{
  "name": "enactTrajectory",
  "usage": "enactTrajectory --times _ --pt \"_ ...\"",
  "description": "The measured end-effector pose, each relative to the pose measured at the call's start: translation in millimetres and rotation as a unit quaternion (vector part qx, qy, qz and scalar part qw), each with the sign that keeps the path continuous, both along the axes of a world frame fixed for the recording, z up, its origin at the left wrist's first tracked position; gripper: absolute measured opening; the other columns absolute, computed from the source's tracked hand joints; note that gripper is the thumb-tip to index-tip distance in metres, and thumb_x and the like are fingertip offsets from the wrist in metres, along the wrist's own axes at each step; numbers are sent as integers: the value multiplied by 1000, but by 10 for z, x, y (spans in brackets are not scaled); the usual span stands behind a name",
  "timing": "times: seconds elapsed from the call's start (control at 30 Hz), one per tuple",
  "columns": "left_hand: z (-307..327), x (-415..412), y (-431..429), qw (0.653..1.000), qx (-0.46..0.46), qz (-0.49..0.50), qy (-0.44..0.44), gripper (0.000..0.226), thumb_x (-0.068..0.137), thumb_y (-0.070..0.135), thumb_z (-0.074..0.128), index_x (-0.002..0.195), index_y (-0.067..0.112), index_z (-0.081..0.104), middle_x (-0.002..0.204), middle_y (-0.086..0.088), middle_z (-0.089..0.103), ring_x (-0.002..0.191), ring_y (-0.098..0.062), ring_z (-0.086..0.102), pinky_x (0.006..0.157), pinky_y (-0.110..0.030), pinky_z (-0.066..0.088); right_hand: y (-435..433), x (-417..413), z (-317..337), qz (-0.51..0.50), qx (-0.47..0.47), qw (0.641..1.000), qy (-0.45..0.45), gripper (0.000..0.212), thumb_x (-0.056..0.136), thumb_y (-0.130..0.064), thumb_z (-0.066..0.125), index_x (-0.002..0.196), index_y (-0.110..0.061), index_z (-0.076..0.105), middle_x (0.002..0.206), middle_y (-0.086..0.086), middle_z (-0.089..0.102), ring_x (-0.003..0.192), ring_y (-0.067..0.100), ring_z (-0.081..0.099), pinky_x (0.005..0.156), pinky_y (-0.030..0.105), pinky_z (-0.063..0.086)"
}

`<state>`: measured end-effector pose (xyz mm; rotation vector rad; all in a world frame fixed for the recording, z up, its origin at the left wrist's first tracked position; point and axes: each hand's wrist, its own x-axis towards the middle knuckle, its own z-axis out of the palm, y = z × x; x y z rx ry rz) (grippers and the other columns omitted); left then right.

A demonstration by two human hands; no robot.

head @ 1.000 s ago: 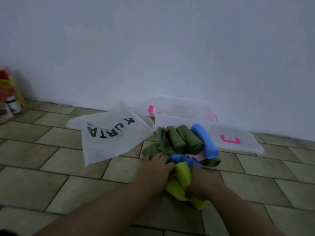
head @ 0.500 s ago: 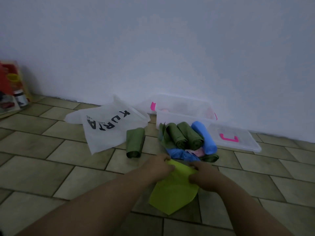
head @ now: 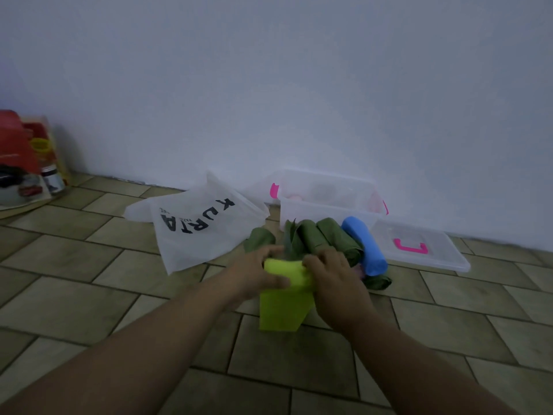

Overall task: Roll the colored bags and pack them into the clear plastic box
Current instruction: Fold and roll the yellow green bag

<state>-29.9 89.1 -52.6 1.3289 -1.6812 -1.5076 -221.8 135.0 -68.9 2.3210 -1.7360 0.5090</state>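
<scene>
A lime green bag [head: 284, 307] lies on the tiled floor with its far end rolled up. My left hand [head: 257, 272] and my right hand [head: 332, 280] both grip that roll, fingers curled over it. Just behind them sit rolled dark green bags [head: 326, 239] and a blue roll [head: 363, 245]. One more dark green roll [head: 258, 239] lies to the left, partly hidden by my left hand. The clear plastic box [head: 326, 209] with pink latches stands against the wall behind the pile.
A white bag printed KURTA [head: 194, 226] lies flat to the left. The clear box lid [head: 419, 250] with a pink handle rests on the floor at the right. Red packages and a jar [head: 27, 163] stand at the far left by the wall.
The lime green bag was bunched, then spread flat; now its far end is rolled toward me under both hands. The view has shifted slightly.
</scene>
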Motion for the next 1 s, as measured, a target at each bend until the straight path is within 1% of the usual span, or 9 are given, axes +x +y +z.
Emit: enactTrajectory --times 0.2,0.33,0.4,0.47,0.53,0.63,0.73,0.87,1.0 --pt "-305 24 230 997 -17 -13 -71 53 67 22 84 108 42 56 109 5 63 94 -7 61 79 -28 55 153 19 -123 28 230 972 -45 59 73 -47 64 126 -29 46 125 -4 49 111 17 49 88 32 44" --pt "-362 23 355 998 -25 -32 -52 57 68 23 83 108 47 50 118 10 56 105 -11 57 85 -33 54 197 75 -136 15 288 957 -28 44 78 -37 63 118 -27 50 119 0 58 109 20 55 82 25 41" --pt "-298 69 358 998 -20 61 -4 42 74 31 78 108 36 55 113 8 57 100 -11 58 80 -32 54 183 39 -144 -8 284 958 -47 44 81 -30 61 123 -23 50 126 5 55 115 23 52 88 28 42" --pt "-225 171 307 982 71 167 43 40 78 51 68 100 18 62 93 -2 64 80 -17 62 71 -35 51 157 -22 -98 -32 258 957 -127 45 80 -22 61 123 -21 50 120 6 57 109 22 54 87 32 46" --pt "-157 240 298 954 271 90 88 74 77 72 51 105 5 64 84 -8 68 71 -23 64 68 -34 50 129 -57 -5 -27 182 964 -192 41 74 -18 63 113 -23 52 103 -2 58 96 18 56 75 30 46" --pt "-133 169 294 900 398 -64 164 94 74 84 35 124 8 60 116 -16 67 102 -33 65 80 -40 54 79 19 118 18 63 982 -177 40 73 -18 67 112 -23 57 105 -2 60 95 18 52 77 33 43" --pt "-24 -25 156 898 356 69 249 58 84 52 61 119 6 63 108 -21 69 93 -35 66 79 -46 54 83 159 130 89 7 990 -112 44 69 -15 66 112 -20 61 110 3 62 102 26 54 83 40 45" --pt "-44 -39 -1 924 235 226 202 29 88 14 65 114 4 58 95 -17 70 85 -32 67 65 -41 55 216 135 -122 82 48 995 -24 49 71 -24 71 118 -21 60 126 11 57 119 37 50 91 50 46" --pt "-175 193 -19 969 13 246 -27 23 83 15 68 105 12 61 109 -10 64 98 -28 62 79 -38 53 344 49 -387 65 121 990 30 53 81 -28 68 131 -33 52 150 10 34 139 35 28 107 49 32"
